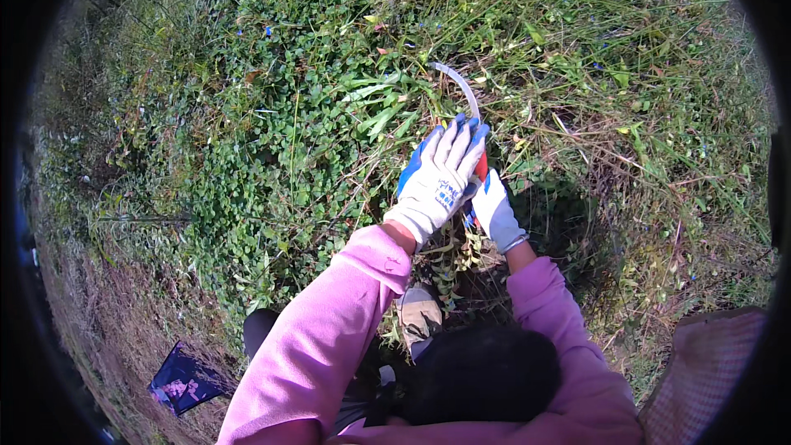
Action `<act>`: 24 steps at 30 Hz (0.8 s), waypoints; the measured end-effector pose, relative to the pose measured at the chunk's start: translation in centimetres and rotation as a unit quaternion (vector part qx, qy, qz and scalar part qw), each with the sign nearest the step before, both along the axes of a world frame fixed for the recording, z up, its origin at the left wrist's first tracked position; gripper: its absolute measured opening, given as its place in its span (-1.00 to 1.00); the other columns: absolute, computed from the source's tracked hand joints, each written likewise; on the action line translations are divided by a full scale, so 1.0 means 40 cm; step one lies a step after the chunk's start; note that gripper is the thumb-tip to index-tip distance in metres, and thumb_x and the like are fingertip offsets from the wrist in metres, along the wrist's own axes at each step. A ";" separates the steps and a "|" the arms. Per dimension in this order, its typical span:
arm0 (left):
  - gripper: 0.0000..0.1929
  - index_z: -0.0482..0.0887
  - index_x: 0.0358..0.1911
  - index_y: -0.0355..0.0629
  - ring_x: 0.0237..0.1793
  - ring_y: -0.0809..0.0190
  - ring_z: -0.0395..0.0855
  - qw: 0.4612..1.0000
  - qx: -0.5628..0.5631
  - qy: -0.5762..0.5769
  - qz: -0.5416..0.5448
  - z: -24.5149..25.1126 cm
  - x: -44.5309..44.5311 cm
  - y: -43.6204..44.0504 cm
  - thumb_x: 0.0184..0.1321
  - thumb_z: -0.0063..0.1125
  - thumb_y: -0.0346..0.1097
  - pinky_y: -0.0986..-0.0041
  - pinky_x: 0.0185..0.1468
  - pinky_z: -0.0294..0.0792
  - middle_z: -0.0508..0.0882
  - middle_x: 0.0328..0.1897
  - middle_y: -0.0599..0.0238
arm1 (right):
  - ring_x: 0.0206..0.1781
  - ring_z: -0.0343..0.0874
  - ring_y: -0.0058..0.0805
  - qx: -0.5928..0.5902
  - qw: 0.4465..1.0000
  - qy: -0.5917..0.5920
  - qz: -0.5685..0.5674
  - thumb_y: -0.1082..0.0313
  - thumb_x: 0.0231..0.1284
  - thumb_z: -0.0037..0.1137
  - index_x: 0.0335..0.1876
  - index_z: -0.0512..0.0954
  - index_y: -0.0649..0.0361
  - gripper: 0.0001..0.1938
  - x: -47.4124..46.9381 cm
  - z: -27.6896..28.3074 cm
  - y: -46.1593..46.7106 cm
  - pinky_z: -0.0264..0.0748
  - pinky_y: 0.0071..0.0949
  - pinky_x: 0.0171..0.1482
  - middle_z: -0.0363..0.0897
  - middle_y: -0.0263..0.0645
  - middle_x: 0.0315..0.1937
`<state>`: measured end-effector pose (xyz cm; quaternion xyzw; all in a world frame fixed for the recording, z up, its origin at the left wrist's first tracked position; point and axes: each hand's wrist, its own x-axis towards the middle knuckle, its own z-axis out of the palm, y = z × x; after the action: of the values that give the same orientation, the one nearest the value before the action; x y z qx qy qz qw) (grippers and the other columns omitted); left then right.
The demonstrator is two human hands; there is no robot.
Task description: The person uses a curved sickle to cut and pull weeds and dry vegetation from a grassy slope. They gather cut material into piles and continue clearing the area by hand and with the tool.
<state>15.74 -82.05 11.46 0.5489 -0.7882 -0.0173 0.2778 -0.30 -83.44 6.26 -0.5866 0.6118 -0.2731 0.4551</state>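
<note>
My left hand (440,173), in a white work glove with blue coating and writing on its back, lies palm down with straight fingers close together; what is under its palm is hidden. Close against it on the right, my right hand (494,207), in a similar glove, is around the red handle (481,167) of a sickle, mostly covered by the hands. Beyond my left fingertips, the sickle's curved metal blade (462,85) arcs up and left among the weeds. Long-leaved green plants (383,105) stand left of the blade.
Low leafy ground cover (278,136) spreads to the left, with tangled grass and dry stems (605,148) to the right. A tan and grey shoe (420,315) is below my hands. A dark blue item with a pink pattern (185,380) lies lower left; checked cloth (704,371) shows lower right.
</note>
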 end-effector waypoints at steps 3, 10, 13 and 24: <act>-0.08 0.03 0.32 -0.22 0.42 -0.04 -0.04 0.997 0.012 -0.079 0.019 -0.007 -0.002 -0.042 -0.10 0.23 -0.01 0.12 0.42 -0.18 0.04 0.43 0.05 | -0.66 0.40 -0.42 0.017 0.999 0.045 0.008 0.28 0.27 -0.11 -0.15 0.33 0.22 -0.81 0.009 0.053 0.004 0.33 -0.37 -0.59 0.40 -0.20 -0.63; 0.05 -0.13 0.35 -0.24 0.42 -0.04 -0.06 0.973 0.046 -0.195 0.112 -0.073 0.034 -0.189 -0.23 0.32 -0.22 0.12 0.41 -0.17 0.00 0.44 0.05 | -0.69 0.34 -0.53 0.066 0.994 0.088 0.029 0.17 0.25 -0.03 -0.23 0.33 0.21 -0.75 0.000 0.100 0.007 0.27 -0.44 -0.64 0.35 -0.36 -0.70; -0.01 -0.17 0.36 -0.23 0.39 -0.02 0.04 0.939 0.223 -0.231 0.127 -0.056 0.061 -0.238 -0.10 0.26 -0.21 0.17 0.39 -0.09 0.08 0.41 0.06 | -0.65 0.37 -0.55 -0.176 0.960 0.194 0.095 0.19 0.24 -0.02 -0.15 0.35 0.22 -0.74 -0.070 0.008 0.059 0.31 -0.47 -0.60 0.40 -0.34 -0.64; -0.77 0.56 -0.13 -0.06 -0.11 0.16 0.65 0.871 0.384 -0.214 0.220 -0.083 0.085 -0.281 0.12 -0.02 -0.37 0.34 -0.14 0.47 0.67 -0.15 0.23 | -0.74 0.32 -0.50 -0.013 0.988 0.117 0.104 0.20 0.26 -0.06 -0.36 0.29 0.20 -0.76 0.016 0.064 -0.081 0.24 -0.42 -0.67 0.31 -0.32 -0.73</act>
<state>19.12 -93.30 8.15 0.7616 -0.6185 -0.1394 -0.1342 0.36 -86.67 8.81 -0.6807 0.5930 -0.1616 0.3986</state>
